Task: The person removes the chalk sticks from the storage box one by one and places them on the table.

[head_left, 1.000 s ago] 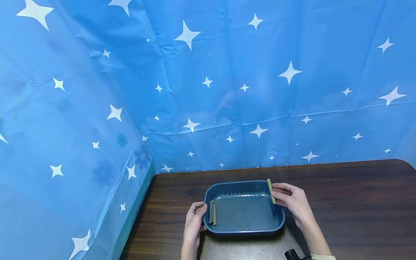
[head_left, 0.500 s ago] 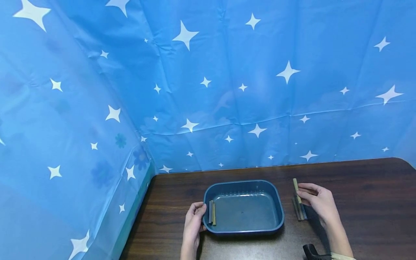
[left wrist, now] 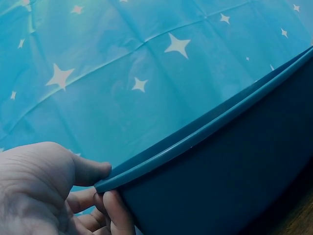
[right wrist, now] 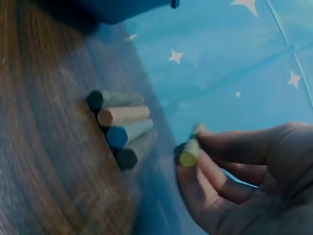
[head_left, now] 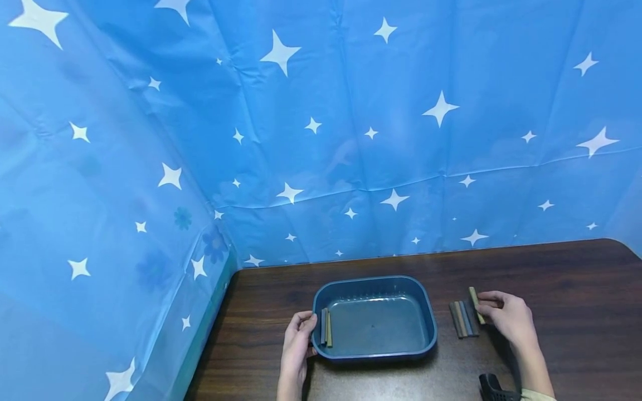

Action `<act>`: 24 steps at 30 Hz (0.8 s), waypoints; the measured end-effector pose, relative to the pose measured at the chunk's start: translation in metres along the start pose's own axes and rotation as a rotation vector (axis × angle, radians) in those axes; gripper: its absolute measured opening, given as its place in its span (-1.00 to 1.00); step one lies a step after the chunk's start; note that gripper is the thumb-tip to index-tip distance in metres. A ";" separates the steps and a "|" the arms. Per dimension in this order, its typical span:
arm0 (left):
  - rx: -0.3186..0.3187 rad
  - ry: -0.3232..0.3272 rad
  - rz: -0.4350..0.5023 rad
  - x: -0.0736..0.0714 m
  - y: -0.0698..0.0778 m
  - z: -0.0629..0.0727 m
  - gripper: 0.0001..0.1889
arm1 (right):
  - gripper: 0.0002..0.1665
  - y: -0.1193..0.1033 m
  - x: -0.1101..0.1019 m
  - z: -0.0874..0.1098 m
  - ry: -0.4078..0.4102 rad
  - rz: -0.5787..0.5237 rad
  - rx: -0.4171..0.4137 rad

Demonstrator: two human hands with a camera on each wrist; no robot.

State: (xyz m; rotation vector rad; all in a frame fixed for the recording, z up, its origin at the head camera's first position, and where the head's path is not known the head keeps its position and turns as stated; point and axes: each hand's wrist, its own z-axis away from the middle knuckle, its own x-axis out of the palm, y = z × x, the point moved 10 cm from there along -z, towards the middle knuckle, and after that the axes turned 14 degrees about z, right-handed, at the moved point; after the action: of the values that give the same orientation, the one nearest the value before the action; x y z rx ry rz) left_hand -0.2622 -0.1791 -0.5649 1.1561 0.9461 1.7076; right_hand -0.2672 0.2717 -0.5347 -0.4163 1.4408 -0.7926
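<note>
My right hand [head_left: 507, 317] has carried the yellow-green stick [head_left: 476, 305], pinched, from the blue tray [head_left: 373, 353] to the row of sticks [head_left: 463, 318] on the desk [head_left: 551, 289]; my left hand [head_left: 297, 346] still grips the tray rim

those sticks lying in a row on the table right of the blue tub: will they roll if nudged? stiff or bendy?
The sticks look round in section with flat ends in the right wrist view, so a sideways nudge would probably roll them on the smooth wooden table. They lie straight, so likely stiff. The one pinched by the right hand shows no sag, and probably weighs little.

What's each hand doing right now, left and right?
Left hand: grips the blue tray rim.
Right hand: pinches a yellow-green stick beside the sticks on the table.
</note>
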 end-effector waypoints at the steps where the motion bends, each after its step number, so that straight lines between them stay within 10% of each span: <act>1: -0.003 0.003 -0.001 -0.001 0.000 0.000 -0.63 | -0.57 0.000 0.001 0.000 -0.010 0.023 -0.012; 12: -0.007 0.016 -0.012 -0.003 -0.001 -0.001 -0.63 | -0.63 -0.001 0.014 -0.001 -0.091 0.203 -0.033; 24: 0.015 0.001 -0.020 -0.002 0.000 -0.001 -0.60 | -0.62 -0.010 0.004 0.000 0.009 0.224 -0.075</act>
State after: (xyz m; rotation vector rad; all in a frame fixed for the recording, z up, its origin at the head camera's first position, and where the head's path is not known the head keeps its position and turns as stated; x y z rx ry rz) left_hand -0.2629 -0.1812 -0.5655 1.1520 0.9694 1.6882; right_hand -0.2694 0.2623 -0.5308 -0.3013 1.4990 -0.5622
